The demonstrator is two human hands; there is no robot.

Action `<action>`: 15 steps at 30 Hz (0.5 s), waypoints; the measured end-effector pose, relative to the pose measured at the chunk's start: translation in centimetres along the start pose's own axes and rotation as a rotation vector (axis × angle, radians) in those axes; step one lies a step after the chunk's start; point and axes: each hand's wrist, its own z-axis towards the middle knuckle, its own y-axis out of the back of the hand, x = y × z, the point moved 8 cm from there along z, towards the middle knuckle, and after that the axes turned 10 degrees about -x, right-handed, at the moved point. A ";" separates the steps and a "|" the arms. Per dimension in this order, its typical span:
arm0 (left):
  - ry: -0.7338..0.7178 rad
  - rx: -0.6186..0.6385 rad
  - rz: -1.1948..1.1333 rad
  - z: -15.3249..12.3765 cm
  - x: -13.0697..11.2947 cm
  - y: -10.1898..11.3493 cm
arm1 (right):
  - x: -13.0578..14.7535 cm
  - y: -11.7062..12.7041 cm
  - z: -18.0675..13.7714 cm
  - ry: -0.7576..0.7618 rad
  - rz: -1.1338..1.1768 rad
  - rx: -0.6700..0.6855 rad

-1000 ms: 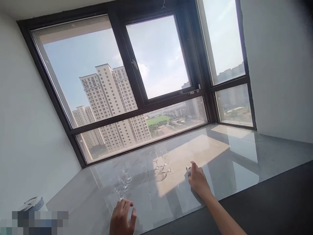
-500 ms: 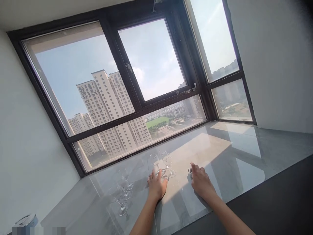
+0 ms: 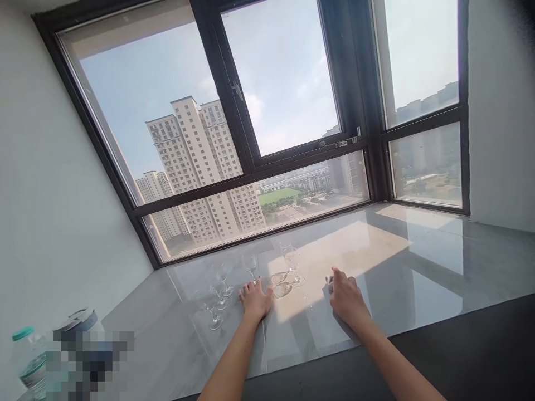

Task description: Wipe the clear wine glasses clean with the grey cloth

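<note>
My left hand (image 3: 256, 301) is low over the grey stone sill, its fingers curled around the lower part of a clear stemmed wine glass (image 3: 249, 263); the hand hides the glass's foot. To its right, another wine glass (image 3: 298, 278) stands upright in the sunlit patch, apart from the hand. Three more stemmed glasses (image 3: 215, 321) stand in a slanting row to the left. My right hand (image 3: 349, 298) rests closed on the sill, thumb up. A small greyish-white bit (image 3: 329, 282) shows at its fingers, too little to name.
A dark-framed window (image 3: 251, 167) rises behind the glossy stone sill (image 3: 317, 340). At lower left stand a clear bottle with a green cap (image 3: 23, 334) and a white and blue container (image 3: 79, 320), partly blurred out. The sill's front edge runs below my forearms.
My left hand has moved left with one wine glass, away from the glass beside it. My right hand stays nearly in place. The view has shifted, bringing the bottle in.
</note>
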 end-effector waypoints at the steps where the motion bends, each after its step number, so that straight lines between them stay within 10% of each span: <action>1: 0.027 0.006 0.011 0.2 0.7 0.0 | 0.0 0.0 0.0 -0.001 0.002 0.000; 10: 0.179 -0.163 0.068 -0.9 2.2 1.9 | -0.4 -1.0 0.2 0.004 0.015 -0.039; 15: -0.242 -0.143 -0.175 -3.5 -3.5 3.2 | -0.5 -1.2 0.2 0.000 0.007 -0.042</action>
